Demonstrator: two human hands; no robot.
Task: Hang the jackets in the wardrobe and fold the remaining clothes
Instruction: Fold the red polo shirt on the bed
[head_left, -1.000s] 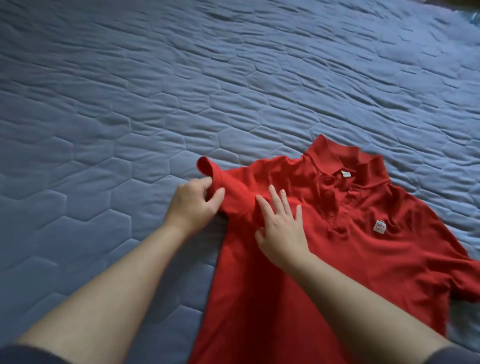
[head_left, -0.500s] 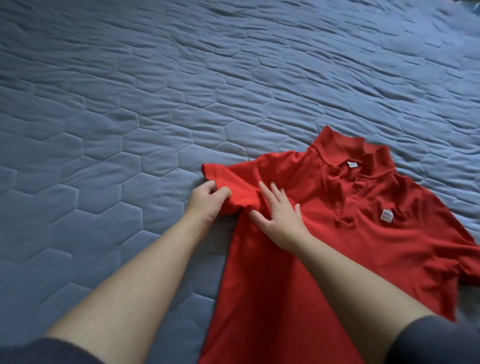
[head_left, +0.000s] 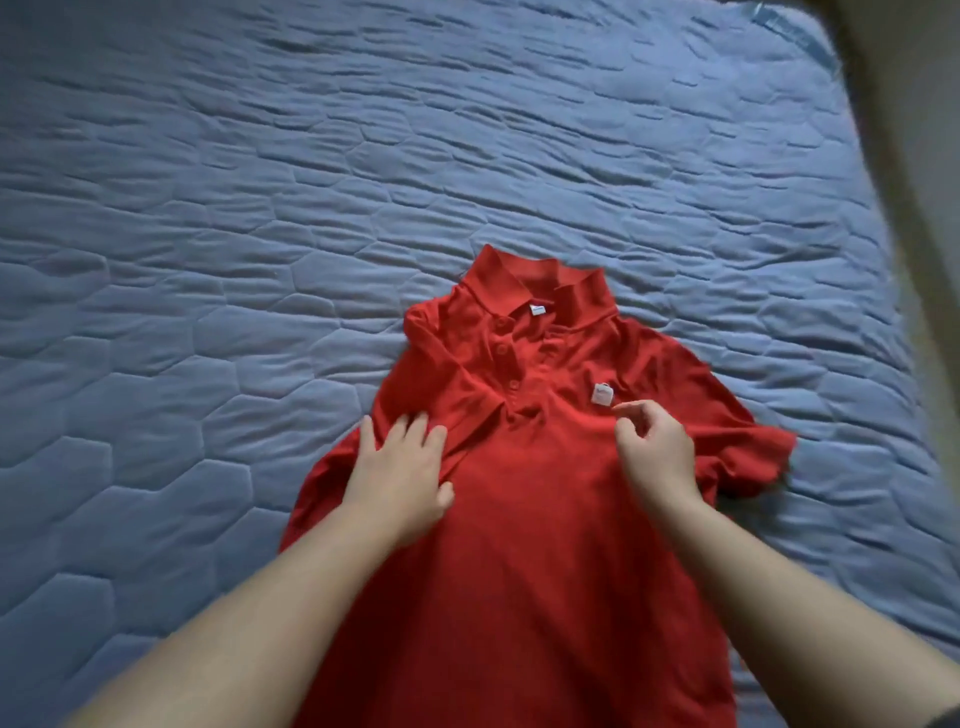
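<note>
A red polo shirt (head_left: 530, 519) lies face up on the blue quilted bed (head_left: 208, 260), collar pointing away from me. Its left sleeve is folded inward over the chest. My left hand (head_left: 400, 467) presses flat on that folded sleeve with straight fingers. My right hand (head_left: 654, 452) hovers over the right chest just below the small white logo patch (head_left: 602, 393), fingers loosely curled, holding nothing that I can see. The right sleeve (head_left: 753, 447) still spreads out to the side.
The blue quilted cover fills the view to the left and beyond the shirt. The bed's right edge (head_left: 852, 156) runs along a beige surface (head_left: 914, 156) at the far right.
The left sleeve, held by my left hand earlier, now lies folded over the chest. My left hand flattened onto it. My right hand moved across to the right chest.
</note>
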